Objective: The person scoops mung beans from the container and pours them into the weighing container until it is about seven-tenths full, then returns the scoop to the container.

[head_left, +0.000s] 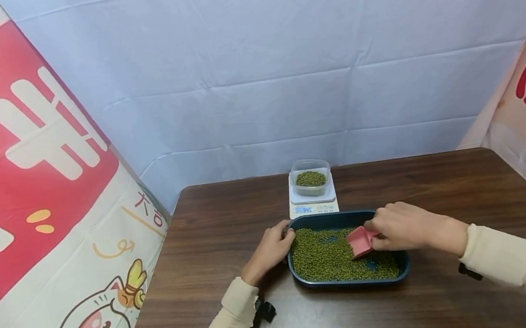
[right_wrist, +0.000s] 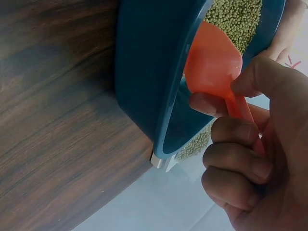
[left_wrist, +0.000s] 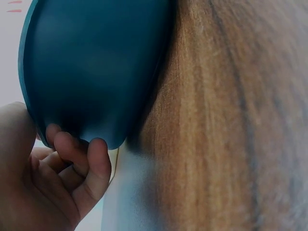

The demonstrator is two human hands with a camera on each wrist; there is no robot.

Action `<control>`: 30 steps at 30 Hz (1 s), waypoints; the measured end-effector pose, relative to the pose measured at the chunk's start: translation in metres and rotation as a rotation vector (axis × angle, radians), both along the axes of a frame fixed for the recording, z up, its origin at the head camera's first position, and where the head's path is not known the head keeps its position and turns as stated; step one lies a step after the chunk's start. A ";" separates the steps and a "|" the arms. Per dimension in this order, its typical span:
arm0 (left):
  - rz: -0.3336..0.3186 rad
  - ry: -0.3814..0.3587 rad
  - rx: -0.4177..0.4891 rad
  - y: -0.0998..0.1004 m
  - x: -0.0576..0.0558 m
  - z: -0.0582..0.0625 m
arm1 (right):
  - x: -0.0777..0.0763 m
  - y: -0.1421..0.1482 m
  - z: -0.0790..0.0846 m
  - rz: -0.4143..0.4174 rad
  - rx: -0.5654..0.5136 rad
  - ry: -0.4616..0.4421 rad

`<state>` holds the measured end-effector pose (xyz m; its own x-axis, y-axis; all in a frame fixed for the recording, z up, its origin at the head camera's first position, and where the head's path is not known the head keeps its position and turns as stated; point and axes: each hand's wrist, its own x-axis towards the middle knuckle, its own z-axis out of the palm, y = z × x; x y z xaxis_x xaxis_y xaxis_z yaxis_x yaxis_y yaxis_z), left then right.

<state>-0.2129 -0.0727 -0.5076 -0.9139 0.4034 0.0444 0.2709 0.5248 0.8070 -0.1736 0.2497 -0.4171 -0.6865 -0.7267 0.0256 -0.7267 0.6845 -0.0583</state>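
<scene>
A dark blue tray [head_left: 333,220] sits on the table, spread with small green mung beans [head_left: 324,264]. My right hand [head_left: 402,227] grips the handle of a pink scoop [head_left: 360,242], its bowl down among the beans in the tray's right half. In the right wrist view the fingers [right_wrist: 234,161] curl round the handle, with the thumb near the scoop's bowl [right_wrist: 214,65]. At the tray's left end, my left hand [head_left: 271,246] holds the rim; in the left wrist view its fingers [left_wrist: 98,163] bend against the outer wall.
Behind the tray stands a white kitchen scale [head_left: 316,209] with a lit display. On it rests a clear plastic container [head_left: 322,171] holding some mung beans. The brown wooden table [head_left: 229,205] backs onto a pale cloth [head_left: 257,111]; printed banners [head_left: 56,207] hang on both sides.
</scene>
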 end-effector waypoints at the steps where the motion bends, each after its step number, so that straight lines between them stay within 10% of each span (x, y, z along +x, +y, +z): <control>1: 0.001 -0.001 -0.001 0.000 0.000 0.000 | 0.000 -0.001 0.000 0.001 0.001 -0.003; 30: 0.001 -0.004 0.003 0.000 0.000 0.000 | 0.000 -0.017 -0.006 0.011 -0.028 -0.051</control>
<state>-0.2132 -0.0726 -0.5075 -0.9146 0.4022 0.0424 0.2673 0.5223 0.8098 -0.1740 0.2326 -0.4227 -0.6791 -0.7339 0.0115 -0.7300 0.6738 -0.1145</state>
